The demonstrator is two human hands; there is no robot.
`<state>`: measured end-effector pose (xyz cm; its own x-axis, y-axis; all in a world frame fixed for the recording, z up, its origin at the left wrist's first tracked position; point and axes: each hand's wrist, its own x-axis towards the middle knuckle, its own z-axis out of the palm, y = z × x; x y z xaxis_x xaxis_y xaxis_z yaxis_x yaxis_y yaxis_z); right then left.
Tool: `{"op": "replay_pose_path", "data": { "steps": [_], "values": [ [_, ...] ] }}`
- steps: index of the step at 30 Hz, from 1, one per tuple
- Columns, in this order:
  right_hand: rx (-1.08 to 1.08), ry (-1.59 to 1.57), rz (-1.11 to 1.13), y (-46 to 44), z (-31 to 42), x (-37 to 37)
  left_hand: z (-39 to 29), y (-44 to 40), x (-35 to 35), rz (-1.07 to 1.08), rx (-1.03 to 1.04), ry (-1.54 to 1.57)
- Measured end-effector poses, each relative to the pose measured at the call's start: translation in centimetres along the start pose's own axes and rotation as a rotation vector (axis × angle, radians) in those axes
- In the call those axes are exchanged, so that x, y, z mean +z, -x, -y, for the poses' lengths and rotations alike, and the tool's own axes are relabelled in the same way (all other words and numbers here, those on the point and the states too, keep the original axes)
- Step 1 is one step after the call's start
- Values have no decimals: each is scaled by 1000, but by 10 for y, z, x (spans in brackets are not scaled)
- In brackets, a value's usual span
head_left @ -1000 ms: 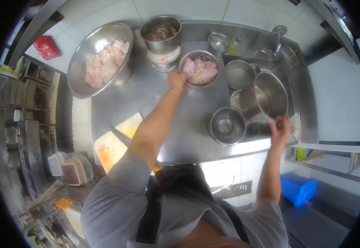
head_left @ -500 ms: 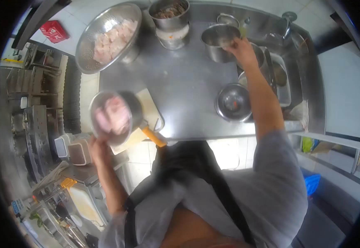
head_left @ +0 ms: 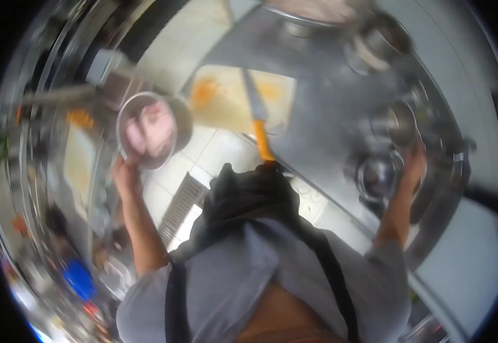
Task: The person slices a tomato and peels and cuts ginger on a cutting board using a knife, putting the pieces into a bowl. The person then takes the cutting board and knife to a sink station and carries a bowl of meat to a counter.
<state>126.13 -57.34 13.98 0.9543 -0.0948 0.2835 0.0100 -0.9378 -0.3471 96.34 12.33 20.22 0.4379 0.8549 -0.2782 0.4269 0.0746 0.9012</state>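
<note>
At the left, my left hand (head_left: 128, 173) grips the rim of a metal bowl (head_left: 182, 123) holding pale pink raw meat (head_left: 153, 130). The bowl hangs over the floor, tilted toward the camera. My right hand (head_left: 414, 160) is at the right side of the steel counter, by the metal pots and bowls; motion blur hides whether its fingers hold anything. Just left of it is a small metal bowl (head_left: 376, 175), and above it a metal pot (head_left: 400, 123). A knife with an orange handle (head_left: 262, 140) lies across a stained cutting board (head_left: 221, 97), its handle past the counter edge.
A large colander (head_left: 309, 22) of pale meat is at the top of the steel counter (head_left: 317, 108). Right of it stands another metal pot (head_left: 387, 37). Lidded containers (head_left: 112, 77), a second board (head_left: 79, 166) and a blue container (head_left: 78, 280) are at the left.
The view has turned, shifting the counter to the upper right. My left hand has carried the meat bowl off the counter to the left. My right hand has moved from the metal pot it touched.
</note>
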Motion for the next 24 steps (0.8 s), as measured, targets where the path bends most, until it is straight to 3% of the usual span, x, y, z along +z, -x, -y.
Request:
{"op": "replay_pose_path", "data": {
  "steps": [2, 4, 6, 7, 10, 12, 14, 15, 20, 22, 23, 24],
  "values": [
    [59, -100, -119, 16, 48, -9, 30, 3, -31, -46, -1, 125],
    [66, -365, -46, 48, 117, 12, 66, 3, -64, -52, 15, 206],
    [-206, -193, 195, 94, 207, 45, 75, 13, -90, -93, 3, 216],
    [-541, -213, 229, 122, 250, 66, 83, 21, -109, -119, -11, 201],
    [-663, -407, 325, 205, 370, 146, 129, 30, -165, -111, -117, 207],
    [-750, -260, 372, 224, 425, 188, 173, 37, -208, -162, -111, 155],
    [-739, -141, 372, 238, 433, 257, 205, 51, -250, -209, -115, -117],
    [-714, -8, 372, 226, 449, 283, 211, 60, -264, -260, -174, -55],
    [-671, 36, 281, 193, 459, 326, 229, 114, -325, -428, -320, 196],
    [-846, 370, 24, 163, 409, 359, 243, 128, -336, -576, -398, 289],
    [-740, 684, 354, 160, 448, 300, 265, 135, -345, -627, -415, 321],
    [-906, 919, 388, 148, 449, 303, 267, 143, -350, -671, -452, 196]
  ]
}}
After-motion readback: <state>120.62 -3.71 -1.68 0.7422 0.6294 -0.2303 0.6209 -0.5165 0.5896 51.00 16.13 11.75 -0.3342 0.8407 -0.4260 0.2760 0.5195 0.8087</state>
